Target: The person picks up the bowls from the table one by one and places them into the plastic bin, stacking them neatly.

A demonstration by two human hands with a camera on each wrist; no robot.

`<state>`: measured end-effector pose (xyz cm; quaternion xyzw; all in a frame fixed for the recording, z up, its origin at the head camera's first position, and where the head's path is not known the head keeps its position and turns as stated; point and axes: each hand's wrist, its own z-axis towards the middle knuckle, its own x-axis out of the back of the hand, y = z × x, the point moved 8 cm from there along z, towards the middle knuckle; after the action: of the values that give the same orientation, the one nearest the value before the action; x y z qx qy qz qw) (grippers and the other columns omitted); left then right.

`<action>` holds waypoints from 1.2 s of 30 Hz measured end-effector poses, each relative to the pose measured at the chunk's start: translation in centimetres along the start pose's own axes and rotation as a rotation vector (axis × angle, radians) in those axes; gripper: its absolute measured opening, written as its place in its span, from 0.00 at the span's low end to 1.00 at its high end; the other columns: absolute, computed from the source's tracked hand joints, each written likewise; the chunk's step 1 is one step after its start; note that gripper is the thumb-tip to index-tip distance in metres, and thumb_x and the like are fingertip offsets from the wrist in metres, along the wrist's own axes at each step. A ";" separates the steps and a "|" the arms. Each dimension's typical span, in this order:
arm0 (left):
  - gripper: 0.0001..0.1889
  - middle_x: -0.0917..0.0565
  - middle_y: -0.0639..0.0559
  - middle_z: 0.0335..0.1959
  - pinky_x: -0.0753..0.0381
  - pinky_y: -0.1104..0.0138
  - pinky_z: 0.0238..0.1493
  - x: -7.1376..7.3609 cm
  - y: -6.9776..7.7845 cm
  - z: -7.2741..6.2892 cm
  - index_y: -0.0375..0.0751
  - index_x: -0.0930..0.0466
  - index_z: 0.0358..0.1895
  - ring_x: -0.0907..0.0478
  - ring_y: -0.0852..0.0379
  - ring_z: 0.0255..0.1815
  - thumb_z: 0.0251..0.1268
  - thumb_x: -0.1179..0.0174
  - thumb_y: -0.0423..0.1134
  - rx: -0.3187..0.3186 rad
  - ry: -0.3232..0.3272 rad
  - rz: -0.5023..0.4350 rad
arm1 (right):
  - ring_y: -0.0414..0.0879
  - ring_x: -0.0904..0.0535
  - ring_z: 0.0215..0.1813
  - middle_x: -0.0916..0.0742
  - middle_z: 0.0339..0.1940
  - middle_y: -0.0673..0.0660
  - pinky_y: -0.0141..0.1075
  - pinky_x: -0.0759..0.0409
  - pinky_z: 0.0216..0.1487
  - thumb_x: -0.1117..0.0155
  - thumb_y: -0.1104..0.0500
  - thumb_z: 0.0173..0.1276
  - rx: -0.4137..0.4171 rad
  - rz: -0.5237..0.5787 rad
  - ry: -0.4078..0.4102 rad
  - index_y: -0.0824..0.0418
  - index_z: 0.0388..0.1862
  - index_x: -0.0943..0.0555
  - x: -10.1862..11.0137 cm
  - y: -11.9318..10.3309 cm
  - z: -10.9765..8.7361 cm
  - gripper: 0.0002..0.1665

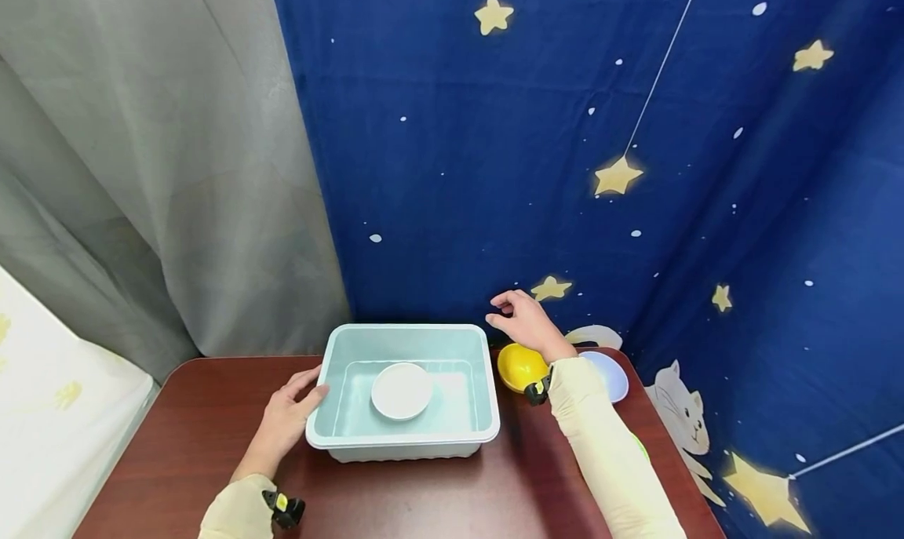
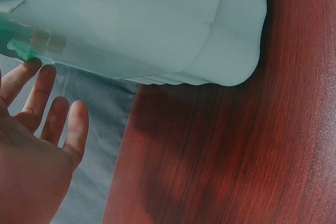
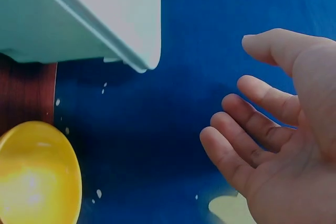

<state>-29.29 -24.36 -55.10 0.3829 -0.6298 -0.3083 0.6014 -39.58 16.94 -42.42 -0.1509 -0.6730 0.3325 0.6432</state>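
Observation:
A pale blue-green plastic basin (image 1: 402, 440) stands on the table, with a white round dish (image 1: 402, 391) inside on its floor. My left hand (image 1: 286, 413) is at the basin's left side. In the head view its thumb lies at the rim; in the left wrist view its fingers (image 2: 39, 95) are extended and spread, the upper fingertips right at the outer wall. My right hand (image 1: 526, 319) is raised beyond the basin's far right corner, fingers loosely bent, holding nothing. Below its wrist is a yellow bowl (image 1: 518, 366), partly covered by the arm.
A pale lavender dish (image 1: 609, 376) lies to the right of my right wrist. A bright green edge (image 1: 641, 445) peeks out beside the right sleeve. The brown table (image 1: 212, 413) ends at a blue star-patterned curtain (image 1: 459, 170) and a grey curtain (image 1: 169, 170).

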 end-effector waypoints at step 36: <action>0.33 0.31 0.46 0.77 0.34 0.44 0.71 0.1 0.1 -0.1 0.48 0.34 0.77 0.36 0.40 0.77 0.76 0.45 0.58 0.004 0.011 0.000 | 0.65 0.39 0.72 0.32 0.75 0.68 0.60 0.32 0.72 0.24 0.42 0.61 -0.216 -0.079 -0.064 0.62 0.78 0.35 -2.1 8.8 -1.7 0.53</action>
<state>-29.22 -24.39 -54.90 0.3858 -0.6270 -0.3050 0.6042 -39.67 22.51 -49.77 -0.1822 -0.7305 0.2371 0.6139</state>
